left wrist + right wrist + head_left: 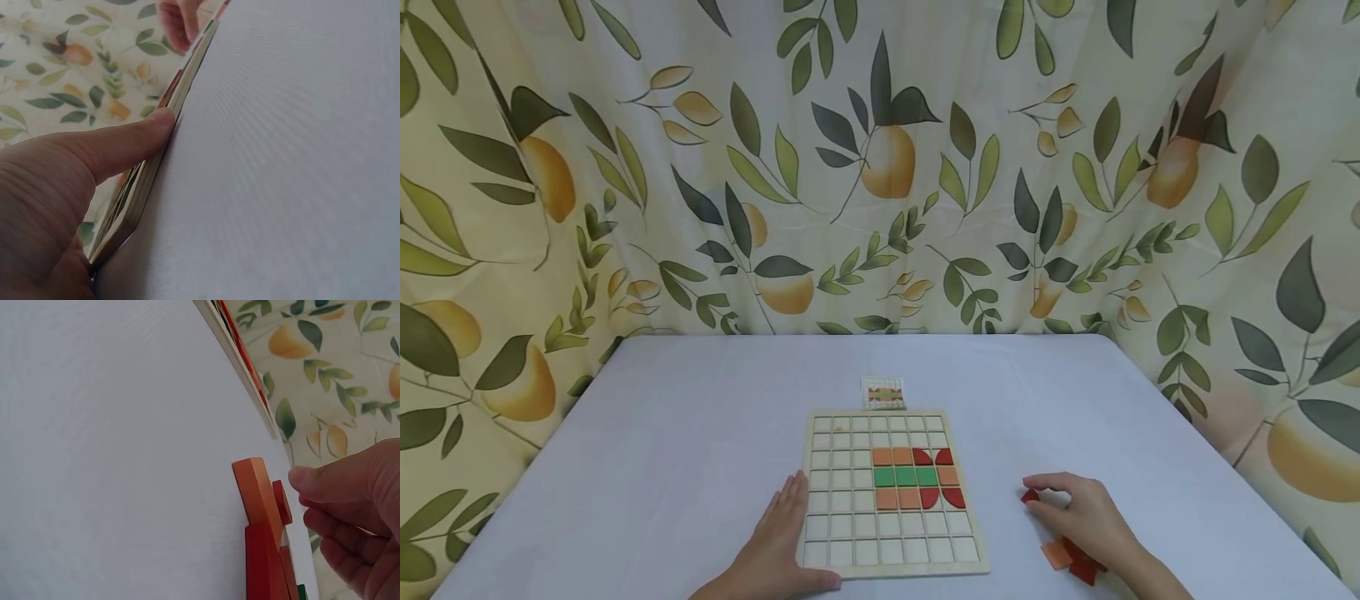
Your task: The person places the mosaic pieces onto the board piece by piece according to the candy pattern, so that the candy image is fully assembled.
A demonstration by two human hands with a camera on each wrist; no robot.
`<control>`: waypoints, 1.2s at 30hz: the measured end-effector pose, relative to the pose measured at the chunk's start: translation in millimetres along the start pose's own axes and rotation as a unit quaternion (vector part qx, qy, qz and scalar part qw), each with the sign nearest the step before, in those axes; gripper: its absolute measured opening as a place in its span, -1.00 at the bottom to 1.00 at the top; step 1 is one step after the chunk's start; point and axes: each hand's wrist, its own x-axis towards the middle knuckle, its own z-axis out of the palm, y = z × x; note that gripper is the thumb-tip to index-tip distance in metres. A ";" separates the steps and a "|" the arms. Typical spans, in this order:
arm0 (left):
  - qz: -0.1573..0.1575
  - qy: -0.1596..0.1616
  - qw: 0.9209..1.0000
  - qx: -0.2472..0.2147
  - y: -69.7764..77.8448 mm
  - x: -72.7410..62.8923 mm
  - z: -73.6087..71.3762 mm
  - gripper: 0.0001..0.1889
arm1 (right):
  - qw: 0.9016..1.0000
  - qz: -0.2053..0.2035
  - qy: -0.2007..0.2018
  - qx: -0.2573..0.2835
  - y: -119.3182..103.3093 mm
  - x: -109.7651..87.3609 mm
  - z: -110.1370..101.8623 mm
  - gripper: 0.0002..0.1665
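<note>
A wooden grid board (891, 527) lies flat on the table. Orange squares, a row of green squares (906, 477) and red quarter-round tiles (953, 497) fill cells on its right half. My left hand (778, 542) rests at the board's near left corner, fingers straight along the left side and thumb against the front edge, as the left wrist view also shows. To the right of the board, my right hand (1086, 512) pinches a small red tile (1028, 496) between thumb and index finger. Beneath that hand lies a loose pile of tiles, including an orange tile (1056, 555), partly hidden.
A small pattern card (883, 393) lies just past the board's far edge. White cloth covers the table (700, 417). A curtain (880, 167) printed with leaves and fruit hangs behind and at both sides. Red, orange and green loose tiles (265, 562) show in the right wrist view.
</note>
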 end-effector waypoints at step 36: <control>0.016 0.007 1.000 -0.006 -1.1 -2.2 1.0 0.39 | 0.998 0.055 -0.029 -0.005 3.8 13.9 4.9 -0.58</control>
